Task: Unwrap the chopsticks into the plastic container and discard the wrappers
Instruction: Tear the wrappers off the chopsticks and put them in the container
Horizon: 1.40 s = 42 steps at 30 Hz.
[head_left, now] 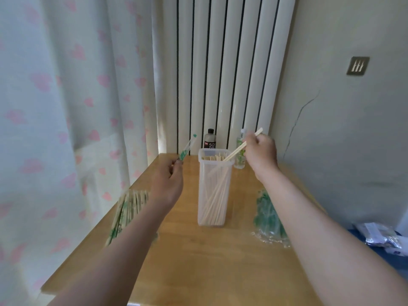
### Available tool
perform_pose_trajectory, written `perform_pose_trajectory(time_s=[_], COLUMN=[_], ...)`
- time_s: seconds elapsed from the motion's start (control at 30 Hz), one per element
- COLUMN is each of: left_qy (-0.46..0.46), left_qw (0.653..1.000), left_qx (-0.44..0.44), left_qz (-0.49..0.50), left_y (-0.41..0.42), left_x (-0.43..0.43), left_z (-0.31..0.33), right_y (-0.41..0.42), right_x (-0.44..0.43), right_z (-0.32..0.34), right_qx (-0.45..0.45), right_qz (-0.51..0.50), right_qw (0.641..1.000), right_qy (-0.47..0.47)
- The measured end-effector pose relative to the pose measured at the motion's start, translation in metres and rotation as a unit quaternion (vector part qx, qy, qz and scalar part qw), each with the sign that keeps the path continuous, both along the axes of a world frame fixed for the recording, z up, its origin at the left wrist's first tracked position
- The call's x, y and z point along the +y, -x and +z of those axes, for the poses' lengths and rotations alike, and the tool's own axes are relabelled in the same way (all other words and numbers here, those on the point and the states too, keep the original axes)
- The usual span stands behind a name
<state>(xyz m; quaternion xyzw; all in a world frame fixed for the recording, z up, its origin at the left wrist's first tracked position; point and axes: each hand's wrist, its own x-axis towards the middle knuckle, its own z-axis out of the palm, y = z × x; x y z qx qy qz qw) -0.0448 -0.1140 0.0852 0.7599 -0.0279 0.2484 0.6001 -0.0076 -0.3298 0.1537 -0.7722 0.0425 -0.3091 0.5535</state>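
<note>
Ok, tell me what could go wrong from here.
The right hand slants a chopstick pair into the tall, narrow plastic container, already crowded; the tips may snag on the others or nudge it over. The small clear bottle stands close by that hand and could be knocked. The loose wrapper pile lies beside the right forearm, which could sweep it off.

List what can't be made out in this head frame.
Head view only.
1. Wrapped chopsticks: count unreadable; blurred, left forearm covers part.
2. Wrapper heap: blurred, right forearm hides its edge.
3. Black bottle label: plastic container hides the lower part.
4. Right hand grip on chopsticks: fingers face away.
</note>
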Motion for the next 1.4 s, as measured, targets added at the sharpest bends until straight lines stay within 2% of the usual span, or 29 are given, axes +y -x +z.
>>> perform_pose_trajectory(time_s=[0.1,0.2,0.4,0.53,0.67,0.8,1.0,1.07,1.23,1.4], left_qy=[-0.001,-0.02,-0.02,-0.02,-0.017,-0.015,-0.04,-0.046,-0.059,-0.075], left_qw=[1.0,1.0,1.0,1.0,0.999,0.995,0.985,0.98,0.964,0.962], left_qx=[0.014,0.013,0.009,0.006,0.016,0.032,0.061,0.081,0.135,0.159], left_qz=[-0.003,-0.005,-0.01,-0.012,-0.034,-0.098,-0.159,-0.175,-0.223,-0.21], left_y=[0.0,0.002,0.002,0.001,0.001,0.007,0.013,0.014,0.012,-0.002], left_x=[0.001,0.002,0.007,0.002,-0.007,-0.028,-0.077,-0.095,-0.133,-0.164], left_z=[-0.005,-0.009,-0.016,-0.017,-0.018,-0.018,-0.024,-0.027,-0.039,-0.05], right_y=[0.003,0.003,0.003,0.003,0.004,0.007,0.026,0.029,0.029,0.024], right_x=[0.017,0.026,0.026,0.019,0.012,-0.003,-0.029,-0.041,-0.083,-0.141], right_z=[-0.008,-0.015,-0.017,-0.024,-0.029,-0.035,-0.046,-0.051,-0.067,-0.097], right_qx=[0.039,0.04,0.008,0.019,-0.017,-0.031,0.055,0.08,0.097,0.108], right_qz=[0.051,0.056,0.046,0.077,0.083,0.093,0.205,0.214,0.143,0.031], right_qw=[0.99,0.974,0.96,0.951,0.971,0.988,0.977,0.973,0.983,0.985], right_qy=[0.125,0.218,0.277,0.3,0.222,0.116,0.033,0.011,-0.061,-0.134])
